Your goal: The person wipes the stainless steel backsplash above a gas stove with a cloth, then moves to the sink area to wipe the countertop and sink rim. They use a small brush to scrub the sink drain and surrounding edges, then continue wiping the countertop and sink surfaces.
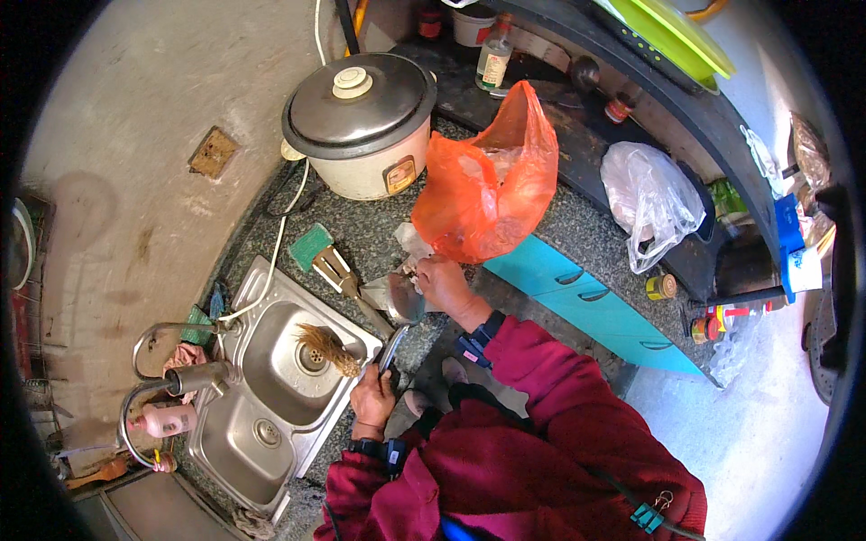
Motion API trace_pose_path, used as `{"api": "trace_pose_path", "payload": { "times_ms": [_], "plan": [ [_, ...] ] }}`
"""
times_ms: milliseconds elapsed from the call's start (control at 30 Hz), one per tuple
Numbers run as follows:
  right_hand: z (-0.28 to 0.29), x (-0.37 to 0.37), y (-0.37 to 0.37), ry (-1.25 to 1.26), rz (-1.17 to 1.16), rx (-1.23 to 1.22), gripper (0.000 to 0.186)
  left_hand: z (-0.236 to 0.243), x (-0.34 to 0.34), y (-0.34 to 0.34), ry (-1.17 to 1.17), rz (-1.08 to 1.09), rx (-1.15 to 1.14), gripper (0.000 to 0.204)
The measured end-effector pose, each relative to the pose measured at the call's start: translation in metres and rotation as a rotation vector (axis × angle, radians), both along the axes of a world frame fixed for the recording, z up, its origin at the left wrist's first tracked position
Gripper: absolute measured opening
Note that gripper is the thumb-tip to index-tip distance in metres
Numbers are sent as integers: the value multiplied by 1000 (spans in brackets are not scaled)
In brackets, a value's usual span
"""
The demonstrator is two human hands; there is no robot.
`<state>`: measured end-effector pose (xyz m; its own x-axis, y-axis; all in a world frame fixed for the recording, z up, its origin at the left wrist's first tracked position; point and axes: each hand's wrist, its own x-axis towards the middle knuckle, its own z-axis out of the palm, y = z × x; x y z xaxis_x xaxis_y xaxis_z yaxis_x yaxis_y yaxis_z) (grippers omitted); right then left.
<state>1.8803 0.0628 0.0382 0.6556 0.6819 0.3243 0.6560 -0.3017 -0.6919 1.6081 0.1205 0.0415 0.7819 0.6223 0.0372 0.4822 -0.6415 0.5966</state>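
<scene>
My left hand (pixel 372 397) is closed around the dark handle of a metal ladle (pixel 402 300), at the counter's front edge beside the sink. The ladle's shiny bowl lies on the speckled counter (pixel 577 230). My right hand (pixel 442 281) is over the bowl's far rim with its fingers curled on it, touching the bottom of an orange plastic bag (pixel 492 180). What the fingertips pinch is hidden. Both sleeves are dark red.
A double steel sink (pixel 271 361) with a bristle brush (pixel 329 347) and tap is on the left. A cleaver (pixel 347 279) and green sponge (pixel 311 245) lie by it. Behind stand a rice cooker (pixel 361 122), bottles and a white plastic bag (pixel 649 203). Turquoise drawers (pixel 586 298) lie below the counter.
</scene>
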Motion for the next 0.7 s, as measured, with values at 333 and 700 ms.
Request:
{"api": "trace_pose_path", "payload": {
  "times_ms": [333, 700],
  "plan": [
    [-22, 10, -11, 4, 75, -99, 6, -9, -8, -9, 63, 47, -39, 19],
    [40, 7, -4, -223, -10, 121, 19, -8, -11, -1, -7, 141, -108, 18]
  ]
}}
